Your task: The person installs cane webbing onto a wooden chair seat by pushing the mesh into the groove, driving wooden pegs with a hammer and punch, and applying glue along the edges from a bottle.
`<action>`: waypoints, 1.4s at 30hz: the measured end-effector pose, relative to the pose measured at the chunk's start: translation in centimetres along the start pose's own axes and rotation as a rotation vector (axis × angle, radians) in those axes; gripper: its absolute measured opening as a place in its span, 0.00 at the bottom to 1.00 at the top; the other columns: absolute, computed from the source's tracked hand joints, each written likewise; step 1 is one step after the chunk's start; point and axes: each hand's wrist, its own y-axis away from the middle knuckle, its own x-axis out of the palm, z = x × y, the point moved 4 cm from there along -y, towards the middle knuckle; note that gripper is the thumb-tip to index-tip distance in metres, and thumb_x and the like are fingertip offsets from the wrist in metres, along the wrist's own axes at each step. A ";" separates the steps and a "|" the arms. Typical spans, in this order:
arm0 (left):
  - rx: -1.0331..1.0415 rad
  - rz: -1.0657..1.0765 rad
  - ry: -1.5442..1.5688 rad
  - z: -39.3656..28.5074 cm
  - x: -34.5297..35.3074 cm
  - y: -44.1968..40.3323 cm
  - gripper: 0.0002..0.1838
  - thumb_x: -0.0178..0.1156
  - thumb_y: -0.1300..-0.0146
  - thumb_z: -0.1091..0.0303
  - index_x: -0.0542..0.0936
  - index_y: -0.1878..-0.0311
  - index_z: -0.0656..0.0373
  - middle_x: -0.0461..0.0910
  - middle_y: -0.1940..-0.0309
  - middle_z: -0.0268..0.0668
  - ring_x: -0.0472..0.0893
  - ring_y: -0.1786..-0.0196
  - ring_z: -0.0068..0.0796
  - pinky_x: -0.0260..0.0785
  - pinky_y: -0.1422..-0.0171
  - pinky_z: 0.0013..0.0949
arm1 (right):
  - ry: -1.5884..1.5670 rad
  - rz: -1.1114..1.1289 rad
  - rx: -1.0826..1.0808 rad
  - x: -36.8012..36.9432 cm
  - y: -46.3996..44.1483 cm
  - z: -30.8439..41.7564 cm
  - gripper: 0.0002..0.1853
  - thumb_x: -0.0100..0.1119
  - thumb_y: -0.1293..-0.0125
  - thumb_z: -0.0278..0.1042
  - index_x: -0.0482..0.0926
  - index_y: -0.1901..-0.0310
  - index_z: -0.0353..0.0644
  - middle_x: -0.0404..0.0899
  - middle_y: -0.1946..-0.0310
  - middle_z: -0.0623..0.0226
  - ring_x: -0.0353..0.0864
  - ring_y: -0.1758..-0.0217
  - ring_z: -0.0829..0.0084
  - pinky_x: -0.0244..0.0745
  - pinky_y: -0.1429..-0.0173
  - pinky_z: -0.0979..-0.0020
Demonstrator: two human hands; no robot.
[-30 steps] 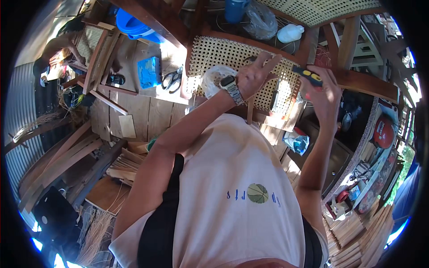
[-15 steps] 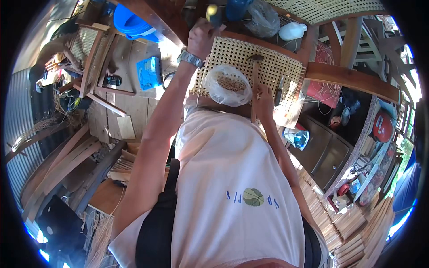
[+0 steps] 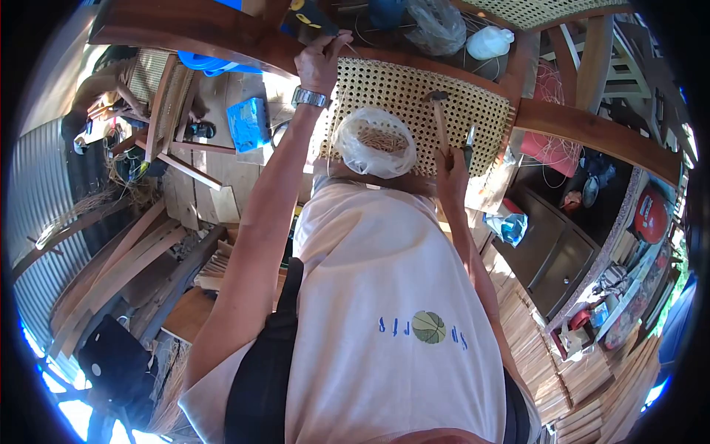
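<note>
My left hand (image 3: pixel 318 65), with a wristwatch below it, is closed at the upper left corner of a woven cane panel (image 3: pixel 399 85). It appears to grip a yellow-and-dark tool (image 3: pixel 309 16), whose exact kind I cannot make out. My right hand (image 3: pixel 452 172) is wrapped round the wooden handle of a hammer (image 3: pixel 439 118), its head resting over the cane. Between my hands, a clear plastic bag (image 3: pixel 376 143) of small thin tan pieces sits on the panel. A knife-like tool (image 3: pixel 469 144) lies just right of the hammer.
Wooden beams (image 3: pixel 592 133) extend around the panel. A white bottle (image 3: pixel 489 44) and a crumpled plastic bag (image 3: pixel 436 28) lie beyond it. On the left are a blue box (image 3: pixel 248 124), stacked curved wood (image 3: pixel 126 266) and another person (image 3: pixel 103 92) beside a cane-backed chair.
My left hand has shifted slightly left, and the yellow-and-dark tool has swung left with it. My right hand and the hammer have moved a little right. The view has shifted too.
</note>
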 end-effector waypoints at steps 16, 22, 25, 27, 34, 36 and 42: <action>0.028 -0.024 0.051 -0.9 1.1 0.8 0.07 0.66 0.35 0.69 0.88 0.55 0.53 0.89 0.63 0.31 0.89 0.60 0.26 0.79 0.56 0.27 | -0.178 0.127 -0.004 -4.1 -1.4 7.3 0.12 0.51 0.22 0.41 0.75 0.56 0.40 0.66 0.78 0.77 0.63 0.77 0.86 0.59 0.73 0.78; 0.078 -0.029 0.042 -0.2 1.3 1.2 0.06 0.67 0.37 0.70 0.88 0.57 0.54 0.89 0.64 0.33 0.89 0.62 0.30 0.80 0.58 0.29 | -0.236 0.132 -0.009 -4.8 -1.7 11.3 0.10 0.49 0.21 0.38 0.75 0.55 0.40 0.68 0.77 0.77 0.62 0.79 0.88 0.58 0.76 0.81; 0.143 0.082 -0.166 0.3 2.5 1.2 0.06 0.68 0.38 0.70 0.88 0.59 0.53 0.88 0.64 0.35 0.88 0.61 0.33 0.80 0.60 0.31 | -0.245 0.107 -0.071 -5.0 -1.4 14.1 0.10 0.48 0.21 0.35 0.75 0.48 0.39 0.73 0.74 0.74 0.66 0.77 0.86 0.63 0.74 0.80; 0.185 0.056 -0.128 -0.5 2.8 1.2 0.04 0.69 0.39 0.69 0.88 0.62 0.54 0.88 0.66 0.37 0.88 0.64 0.36 0.80 0.62 0.34 | -0.215 0.077 -0.152 -5.2 -1.8 15.3 0.13 0.48 0.21 0.33 0.74 0.43 0.38 0.77 0.72 0.71 0.70 0.76 0.85 0.68 0.72 0.79; 0.233 0.049 -0.045 -2.2 2.8 1.4 0.09 0.71 0.41 0.64 0.84 0.68 0.60 0.83 0.71 0.42 0.84 0.69 0.42 0.75 0.68 0.41 | 0.125 -0.011 -0.686 -6.9 -2.2 21.4 0.26 0.56 0.27 0.25 0.68 0.29 0.42 0.79 0.41 0.50 0.85 0.48 0.55 0.80 0.49 0.62; 0.219 0.038 -0.044 -2.2 2.7 1.3 0.10 0.71 0.41 0.64 0.84 0.69 0.61 0.83 0.71 0.42 0.84 0.70 0.42 0.74 0.68 0.41 | 0.082 -0.115 -0.815 -9.0 -1.1 24.1 0.26 0.56 0.28 0.24 0.68 0.29 0.42 0.79 0.41 0.49 0.86 0.50 0.55 0.81 0.52 0.61; 0.223 0.054 -0.034 -1.9 2.8 1.5 0.09 0.71 0.41 0.64 0.85 0.69 0.59 0.84 0.72 0.41 0.84 0.70 0.40 0.75 0.68 0.40 | 0.483 0.241 -0.377 -8.0 -2.0 23.6 0.26 0.57 0.29 0.24 0.68 0.30 0.38 0.79 0.39 0.52 0.83 0.41 0.58 0.80 0.45 0.63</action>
